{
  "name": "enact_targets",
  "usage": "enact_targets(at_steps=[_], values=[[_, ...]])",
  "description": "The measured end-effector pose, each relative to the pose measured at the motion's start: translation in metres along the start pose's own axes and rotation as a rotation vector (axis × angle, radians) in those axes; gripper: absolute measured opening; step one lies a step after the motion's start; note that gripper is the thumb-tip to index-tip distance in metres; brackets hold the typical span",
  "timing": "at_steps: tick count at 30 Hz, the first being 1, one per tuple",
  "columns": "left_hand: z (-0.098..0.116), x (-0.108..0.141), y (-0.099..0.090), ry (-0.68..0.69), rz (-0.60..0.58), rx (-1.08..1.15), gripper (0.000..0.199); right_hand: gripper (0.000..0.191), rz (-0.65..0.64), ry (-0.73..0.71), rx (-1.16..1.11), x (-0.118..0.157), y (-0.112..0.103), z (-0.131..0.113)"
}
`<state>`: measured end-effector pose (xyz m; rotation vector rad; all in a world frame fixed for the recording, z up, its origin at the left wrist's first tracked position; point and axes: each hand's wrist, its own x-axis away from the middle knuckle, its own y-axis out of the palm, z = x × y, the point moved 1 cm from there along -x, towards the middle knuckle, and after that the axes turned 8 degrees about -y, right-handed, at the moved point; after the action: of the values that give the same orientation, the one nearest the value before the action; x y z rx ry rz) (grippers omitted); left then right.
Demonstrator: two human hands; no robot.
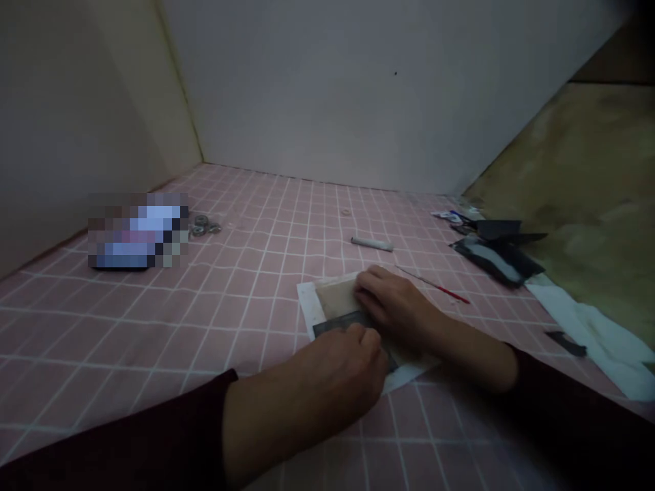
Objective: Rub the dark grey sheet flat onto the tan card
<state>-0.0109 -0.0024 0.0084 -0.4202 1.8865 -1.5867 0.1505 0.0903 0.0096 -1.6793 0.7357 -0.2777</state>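
My left hand (345,368) is closed in a fist over a dark grey flat piece (332,324); its fingertips are hidden, and I cannot make out what they pinch. Just beyond it, my right hand (391,300) curls its fingers down at the far side of a beige flat piece (335,298). Whatever those fingers grip is hidden too. Both pieces lie on a white sheet (306,300), whose near corner sticks out below my hands. Past the right hand lies a thin tool with a red handle (453,294).
A short grey rod (372,244) lies beyond my hands on the pink checked cloth (230,307). At left are a blurred-out lit device (138,235) and small metal rings (201,225). Dark flat pieces (499,259), white paper (588,327) and a black hooked piece (565,343) lie right.
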Motion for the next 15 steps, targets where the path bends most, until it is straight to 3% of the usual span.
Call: enact_targets(at_steps=[8, 15], values=[[0.000, 0.004, -0.008, -0.009, 0.004, -0.007, 0.015, 0.011, -0.018, 0.033, 0.023, 0.021, -0.008, 0.002], [0.002, 0.002, 0.006, -0.006, 0.009, -0.034, 0.012, 0.010, 0.009, -0.019, -0.061, -0.005, -0.002, -0.005]])
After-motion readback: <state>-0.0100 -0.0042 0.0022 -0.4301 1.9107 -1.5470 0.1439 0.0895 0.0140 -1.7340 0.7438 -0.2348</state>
